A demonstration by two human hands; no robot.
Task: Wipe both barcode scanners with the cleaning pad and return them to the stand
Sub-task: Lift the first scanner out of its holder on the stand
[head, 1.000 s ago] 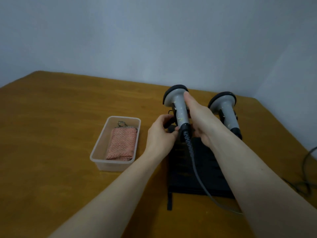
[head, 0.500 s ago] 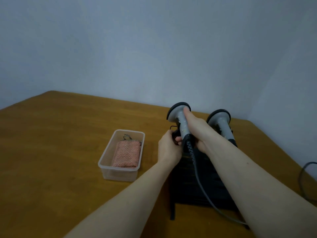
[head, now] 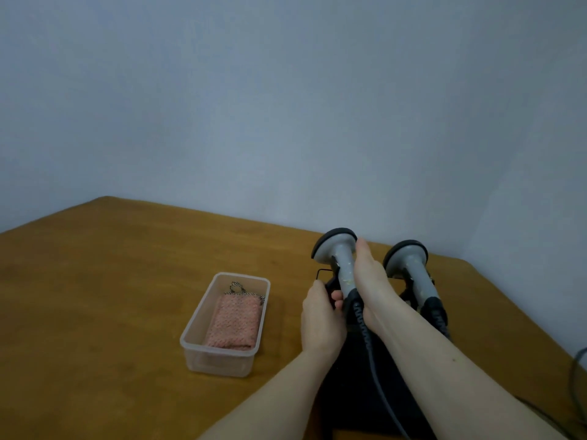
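Note:
Two grey barcode scanners with black-rimmed heads stand upright at the back of a black stand (head: 352, 369). My right hand (head: 370, 287) is wrapped around the handle of the left scanner (head: 340, 254), with the forefinger lying up along its neck. My left hand (head: 320, 319) grips the black stand just left of that scanner's base. The right scanner (head: 409, 265) stands untouched beside my right wrist. A pink knitted cleaning pad (head: 233, 322) lies flat in a clear plastic tub (head: 222, 363) to the left.
All of this sits on a brown wooden table (head: 111, 296) set against a pale blue wall. A grey coiled cable (head: 365, 338) runs from the left scanner toward me. Dark cables (head: 575, 376) hang at the table's right edge.
The view has tilted up, so everything sits lower in frame. Both hands keep the same hold on the left scanner and the stand.

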